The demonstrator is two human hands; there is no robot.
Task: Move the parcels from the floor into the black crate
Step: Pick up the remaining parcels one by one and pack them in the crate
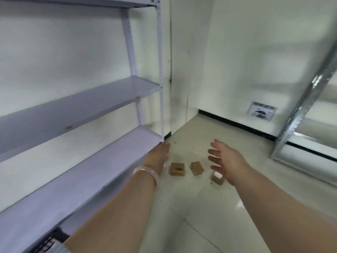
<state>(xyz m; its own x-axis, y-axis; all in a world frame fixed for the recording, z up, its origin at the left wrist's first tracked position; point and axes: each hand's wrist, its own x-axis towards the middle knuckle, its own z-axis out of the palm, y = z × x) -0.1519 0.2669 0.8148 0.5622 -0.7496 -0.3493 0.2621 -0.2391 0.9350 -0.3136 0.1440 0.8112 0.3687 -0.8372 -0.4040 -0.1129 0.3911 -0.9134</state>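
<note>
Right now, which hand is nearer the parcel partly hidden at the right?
Right. The right hand overlaps that parcel in view, fingers spread; the left hand is beyond the other two parcels.

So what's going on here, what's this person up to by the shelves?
A person is reaching both arms out toward three small brown parcels on the floor beside a white shelf unit. The left hand and right hand are both open and empty, above the parcels. The left parcel, middle parcel and right parcel all lie untouched. No black crate clearly shows.
</note>
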